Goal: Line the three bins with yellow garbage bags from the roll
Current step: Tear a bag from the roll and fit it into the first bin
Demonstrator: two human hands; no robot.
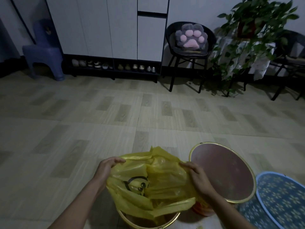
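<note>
Both hands, left [107,166] and right [196,176], gripped the light, limp, slippery bag [153,180] by its mouth edges above the near bin [171,219].

Left hand [107,167] and right hand [198,176]: forearms extended forward, fingers curled, material pinched at opposite sides.
</note>
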